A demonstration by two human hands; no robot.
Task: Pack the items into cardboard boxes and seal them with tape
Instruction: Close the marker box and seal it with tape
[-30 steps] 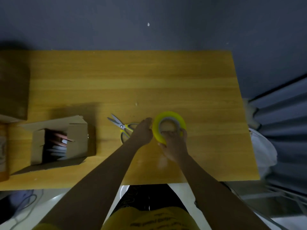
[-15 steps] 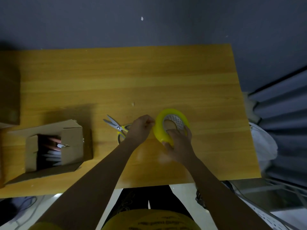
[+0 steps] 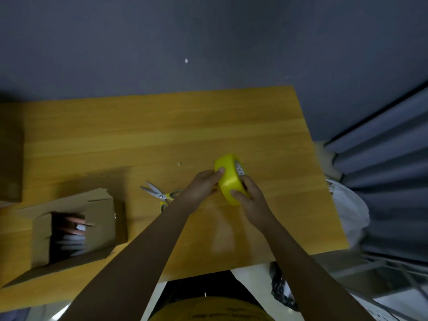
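A yellow tape roll (image 3: 228, 179) stands tilted on edge above the wooden table (image 3: 148, 140). My right hand (image 3: 249, 196) grips it from below, thumb on the outer face and fingers at its far side. My left hand (image 3: 203, 185) holds the roll's left side, with a fingertip pressed on the yellow outer band. At the left of the table sits a small cardboard box (image 3: 76, 228) with its flaps partly open, and several items show inside it.
Yellow-handled scissors (image 3: 159, 195) lie on the table just left of my left wrist. Another cardboard box (image 3: 10, 158) stands at the far left edge. A white bag (image 3: 347, 209) hangs off the table's right side, beside grey curtains.
The tape roll has been lifted from lying flat on the table and turned up onto its edge. My left hand moved from beside the scissors onto the roll.
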